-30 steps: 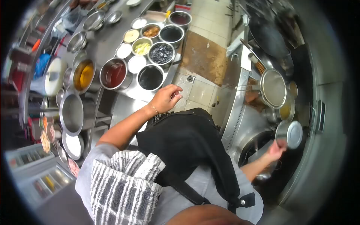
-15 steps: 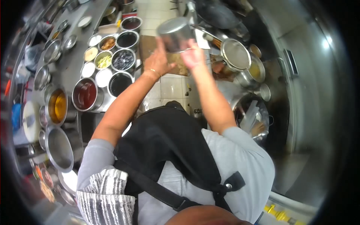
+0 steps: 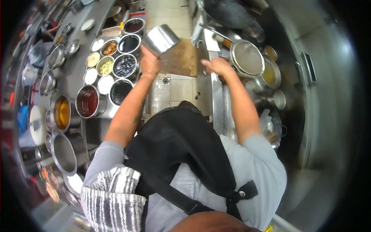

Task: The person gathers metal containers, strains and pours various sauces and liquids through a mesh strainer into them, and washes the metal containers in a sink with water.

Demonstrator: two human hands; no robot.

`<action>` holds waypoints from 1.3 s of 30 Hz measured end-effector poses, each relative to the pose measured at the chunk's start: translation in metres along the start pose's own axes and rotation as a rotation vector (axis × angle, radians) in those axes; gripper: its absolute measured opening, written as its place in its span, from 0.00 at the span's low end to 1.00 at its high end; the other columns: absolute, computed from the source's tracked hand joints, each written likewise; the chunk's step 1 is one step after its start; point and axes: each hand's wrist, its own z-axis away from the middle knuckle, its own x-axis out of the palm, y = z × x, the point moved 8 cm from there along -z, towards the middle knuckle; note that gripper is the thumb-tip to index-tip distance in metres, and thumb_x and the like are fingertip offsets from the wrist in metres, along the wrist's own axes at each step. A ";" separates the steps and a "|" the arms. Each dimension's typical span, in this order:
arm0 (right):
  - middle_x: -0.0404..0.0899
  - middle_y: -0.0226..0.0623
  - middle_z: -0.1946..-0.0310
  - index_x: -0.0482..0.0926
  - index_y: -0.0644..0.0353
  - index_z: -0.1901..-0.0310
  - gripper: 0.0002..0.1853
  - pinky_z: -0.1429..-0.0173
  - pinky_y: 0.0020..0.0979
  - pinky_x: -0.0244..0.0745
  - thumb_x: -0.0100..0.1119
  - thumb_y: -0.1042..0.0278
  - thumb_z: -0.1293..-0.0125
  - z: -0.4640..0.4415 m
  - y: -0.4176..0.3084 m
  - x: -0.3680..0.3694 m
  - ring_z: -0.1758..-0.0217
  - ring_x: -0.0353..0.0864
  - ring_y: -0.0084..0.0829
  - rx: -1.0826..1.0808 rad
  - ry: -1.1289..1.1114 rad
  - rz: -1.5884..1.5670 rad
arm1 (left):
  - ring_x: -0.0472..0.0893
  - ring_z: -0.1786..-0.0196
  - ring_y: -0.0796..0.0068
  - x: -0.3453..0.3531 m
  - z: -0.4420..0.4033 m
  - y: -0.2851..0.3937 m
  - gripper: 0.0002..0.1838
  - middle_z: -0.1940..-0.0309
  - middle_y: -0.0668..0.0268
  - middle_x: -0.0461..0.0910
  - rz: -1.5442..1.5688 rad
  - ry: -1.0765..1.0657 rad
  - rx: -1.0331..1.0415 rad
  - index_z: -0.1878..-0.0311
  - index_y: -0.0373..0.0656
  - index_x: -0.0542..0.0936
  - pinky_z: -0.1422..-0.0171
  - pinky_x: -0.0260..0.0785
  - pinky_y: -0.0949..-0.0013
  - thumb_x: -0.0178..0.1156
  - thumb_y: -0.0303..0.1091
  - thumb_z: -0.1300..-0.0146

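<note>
A shiny metal pot (image 3: 161, 40) is tilted above the aisle, its mouth turned away from my view. My left hand (image 3: 150, 62) grips it at its lower left side, close to the containers on the left counter. My right hand (image 3: 219, 66) is apart from the pot, over the edge of the stove counter on the right. Its thumb and a finger point left, slightly apart, and I see nothing in them. Nearest to that hand is a round mesh strainer (image 3: 247, 57) resting over a pot.
Several metal containers fill the left counter, among them dark sauce (image 3: 124, 65), red sauce (image 3: 90, 101) and chopped green pieces (image 3: 105, 66). A wok (image 3: 228, 14) is at the upper right. A brown mat (image 3: 181, 58) lies on the tiled floor.
My left hand has carried the pot left and tilted it. My right hand has come off the pot and moved right, to the stove side.
</note>
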 end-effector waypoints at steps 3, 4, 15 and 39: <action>0.85 0.55 0.70 0.88 0.62 0.73 0.33 0.46 0.50 0.76 0.52 0.38 0.29 0.024 0.037 0.011 0.60 0.85 0.56 0.001 -0.002 0.031 | 0.83 0.58 0.31 0.007 0.002 0.000 0.53 0.62 0.30 0.81 0.026 -0.016 -0.077 0.24 0.20 0.39 0.50 0.75 0.43 0.62 0.27 0.44; 0.84 0.57 0.70 0.87 0.64 0.73 0.30 0.48 0.51 0.76 0.56 0.42 0.31 0.042 0.034 0.004 0.60 0.85 0.57 -0.019 -0.015 0.030 | 0.83 0.59 0.32 0.015 0.001 -0.005 0.52 0.62 0.30 0.81 0.013 -0.014 -0.085 0.24 0.20 0.39 0.51 0.75 0.43 0.61 0.28 0.43; 0.87 0.48 0.53 0.85 0.61 0.47 0.17 0.44 0.38 0.79 0.65 0.61 0.33 0.010 0.036 -0.079 0.50 0.87 0.44 -0.306 0.190 -0.149 | 0.82 0.65 0.32 0.075 0.029 -0.042 0.41 0.67 0.32 0.82 -0.026 -0.056 -0.188 0.24 0.24 0.42 0.54 0.74 0.38 0.48 0.34 0.32; 0.79 0.34 0.66 0.76 0.58 0.65 0.11 0.62 0.33 0.84 0.67 0.62 0.33 -0.361 -0.254 0.124 0.68 0.82 0.30 0.026 -0.228 -0.885 | 0.83 0.62 0.32 0.126 -0.040 -0.116 0.46 0.66 0.31 0.81 0.179 -0.445 -0.245 0.23 0.28 0.39 0.52 0.75 0.41 0.55 0.28 0.37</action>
